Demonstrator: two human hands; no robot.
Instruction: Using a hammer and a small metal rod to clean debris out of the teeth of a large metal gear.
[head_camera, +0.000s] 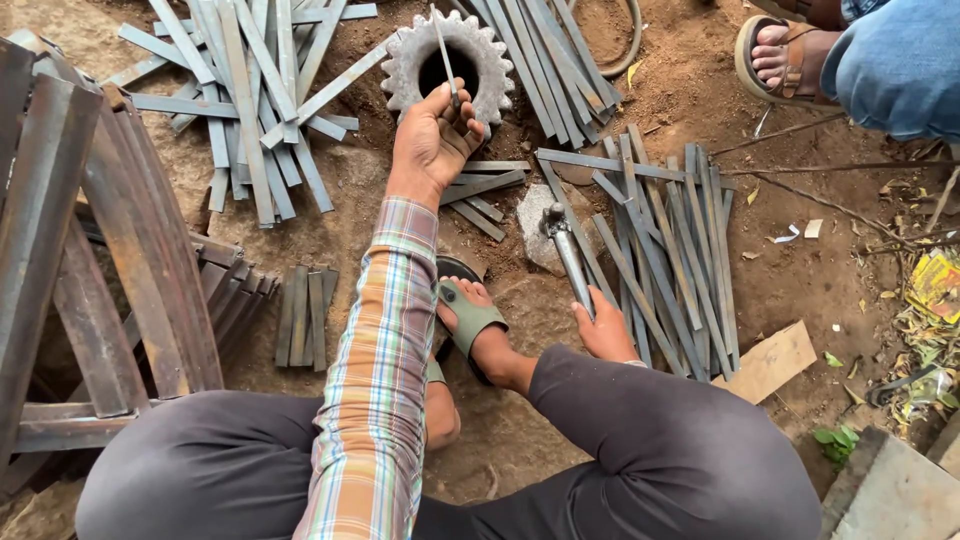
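My left hand (432, 135), in a plaid sleeve, reaches forward and is shut on a thin metal strip (441, 45). It holds the strip upright over the hole of a large toothed steel gear (402, 62) lying on the dirt. My right hand (605, 333), low beside my knee, grips the handle of a steel hammer (566, 250). The hammer's head rests on a flat stone (532, 222). My foot in a green sandal (470, 318) sits between the two hands.
Piles of flat metal strips lie at top left (240, 100), behind the gear (545, 50) and right of the stone (665, 250). Curved steel bars (110, 250) are stacked at left. Another person's sandalled foot (775, 55) is at top right. A wooden block (770, 362) lies at right.
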